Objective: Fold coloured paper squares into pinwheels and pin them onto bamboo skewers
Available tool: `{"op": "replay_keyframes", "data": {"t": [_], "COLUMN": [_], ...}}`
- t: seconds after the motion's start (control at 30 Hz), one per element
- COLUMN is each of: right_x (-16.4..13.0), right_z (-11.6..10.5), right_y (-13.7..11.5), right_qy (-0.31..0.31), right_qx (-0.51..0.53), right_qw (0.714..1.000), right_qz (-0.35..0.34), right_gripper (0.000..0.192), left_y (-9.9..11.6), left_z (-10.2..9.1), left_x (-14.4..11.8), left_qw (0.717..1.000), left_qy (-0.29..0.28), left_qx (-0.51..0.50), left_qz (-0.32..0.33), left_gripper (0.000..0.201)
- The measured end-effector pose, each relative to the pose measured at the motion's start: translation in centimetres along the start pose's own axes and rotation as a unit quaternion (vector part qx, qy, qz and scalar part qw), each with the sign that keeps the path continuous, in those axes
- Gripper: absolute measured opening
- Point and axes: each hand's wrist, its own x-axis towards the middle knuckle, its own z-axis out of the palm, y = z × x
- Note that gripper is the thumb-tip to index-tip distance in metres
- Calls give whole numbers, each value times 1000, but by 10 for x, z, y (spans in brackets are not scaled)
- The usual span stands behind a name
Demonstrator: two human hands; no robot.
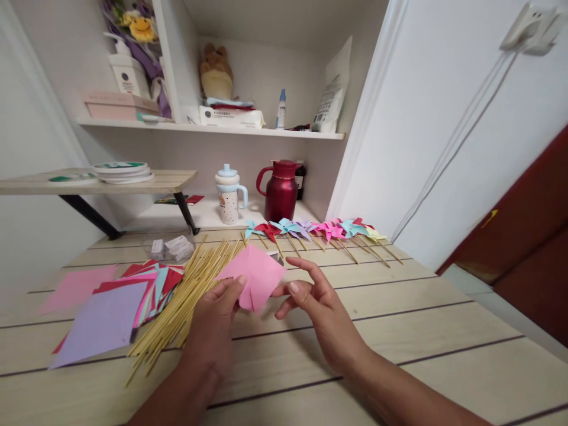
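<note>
My left hand (213, 322) pinches the lower edge of a pink paper square (255, 275), partly folded and held just above the wooden table (399, 331). My right hand (317, 302) hovers beside the paper's right corner with fingers spread, thumb close to the paper; contact cannot be told. Left of my hands lies a bundle of thin bamboo sticks (186, 296). Beyond them sits a pile of coloured paper squares (115, 302), purple on top.
A row of finished paper pinwheels on sticks (319, 231) lies at the table's far edge. Behind stand a red jug (280, 192) and a spouted cup (228, 195). A small clear box (171, 247) sits near the sticks. Shelves and a side board (102, 180) are above.
</note>
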Motion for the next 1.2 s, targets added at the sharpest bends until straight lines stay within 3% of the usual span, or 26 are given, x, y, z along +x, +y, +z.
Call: {"op": "replay_keyframes", "data": {"t": [0.13,0.3,0.53,0.7,1.03,1.2], "right_x": [-1,-1,3,3,1,0], "right_z": [-3,-4,-6,-6,-7,-7], "right_y": [4,10,12,13,11,10], "right_qy": [-23,-34,-56,-34,28,44], "right_qx": [-79,-225,-305,-319,-300,-279], "right_qw": [994,963,928,914,934,947], "right_qz": [-70,-146,-207,-248,-191,-151], "right_gripper": [45,37,33,36,11,12], "left_y": [0,0,1,-6,-13,-11], "left_z": [3,6,6,6,8,8], "left_x": [-3,-7,-10,-12,-13,-15], "left_qw": [1000,996,991,988,995,999], "left_qy": [-16,-66,-79,-102,-78,-41], "left_qx": [-23,-57,-87,-94,-28,3], "left_qz": [-3,-16,-57,-73,-57,-23], "left_gripper": [25,24,24,26,27,26]}}
